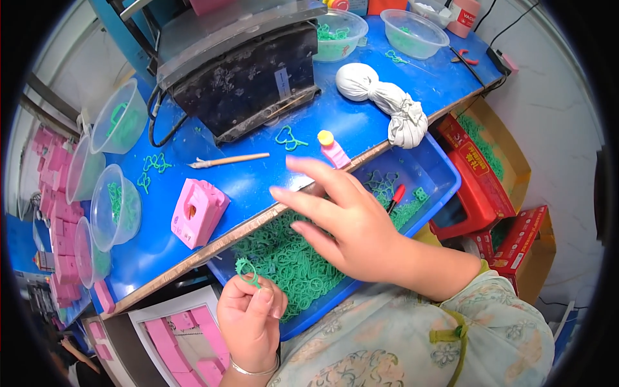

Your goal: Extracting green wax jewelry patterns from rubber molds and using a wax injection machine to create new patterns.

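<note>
Item one: left hand (253,317), thumb and fingers closed in a pinch on a small green looped piece (247,271), which stands up out of the grip near the front edge of the blue table (255,184). Item two: right hand (361,229), fingers spread and no object visible in it, above the table edge and the blue tub (446,173). Item three: a tangled heap of green pieces (303,274) in that tub. Item four: pink block (205,222) with an opening, on the table, near the left hand but apart from it. Item five: wooden-handled tool (235,159), lying beyond the block. Handling notes, from my remote seat: I would keep the pinch light and low, as the thin loop looks likely to bend; leave its upper part exposed for the right fingers; and hold it clear of the heap, where strands could snag.
</note>
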Demonstrator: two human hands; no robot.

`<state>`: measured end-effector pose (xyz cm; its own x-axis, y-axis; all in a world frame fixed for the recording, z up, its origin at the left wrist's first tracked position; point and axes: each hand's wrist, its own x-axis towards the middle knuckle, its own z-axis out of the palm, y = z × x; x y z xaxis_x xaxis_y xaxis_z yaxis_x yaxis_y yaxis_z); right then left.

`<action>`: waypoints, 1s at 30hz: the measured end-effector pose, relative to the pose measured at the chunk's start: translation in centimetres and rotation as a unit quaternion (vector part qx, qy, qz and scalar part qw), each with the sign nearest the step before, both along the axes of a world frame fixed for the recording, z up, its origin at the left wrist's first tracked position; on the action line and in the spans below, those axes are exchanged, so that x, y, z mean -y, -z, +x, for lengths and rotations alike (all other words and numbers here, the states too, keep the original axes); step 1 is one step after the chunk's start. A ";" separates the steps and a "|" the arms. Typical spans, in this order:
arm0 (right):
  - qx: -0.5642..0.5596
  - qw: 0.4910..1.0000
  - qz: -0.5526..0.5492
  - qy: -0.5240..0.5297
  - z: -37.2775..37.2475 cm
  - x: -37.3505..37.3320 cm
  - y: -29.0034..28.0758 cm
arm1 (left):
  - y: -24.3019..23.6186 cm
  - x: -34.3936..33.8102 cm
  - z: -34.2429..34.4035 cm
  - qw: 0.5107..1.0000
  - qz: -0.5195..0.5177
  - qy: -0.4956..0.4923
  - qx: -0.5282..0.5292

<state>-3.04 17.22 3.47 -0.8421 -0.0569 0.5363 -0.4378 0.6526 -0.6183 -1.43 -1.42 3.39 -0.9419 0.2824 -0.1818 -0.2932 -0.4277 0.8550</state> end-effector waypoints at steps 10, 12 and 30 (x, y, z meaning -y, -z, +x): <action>0.389 0.734 -0.499 -0.248 2.3 2.6 0.2 | 1.0 0.5 1.1 0.996 0.063 0.065 -0.003; 0.424 0.680 -0.540 -0.259 2.4 2.7 0.3 | 1.0 0.6 1.3 0.996 0.033 0.079 0.005; -0.203 0.951 -0.164 0.168 -10.2 -13.0 -7.6 | -2.5 1.6 -6.0 0.573 -0.647 -0.167 -0.475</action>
<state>-13.25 30.27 11.08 -0.5026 0.4043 0.7641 -0.4856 0.5992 -0.6365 -7.40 -3.00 5.89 -0.7518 0.2641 0.6042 0.4797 0.8478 0.2263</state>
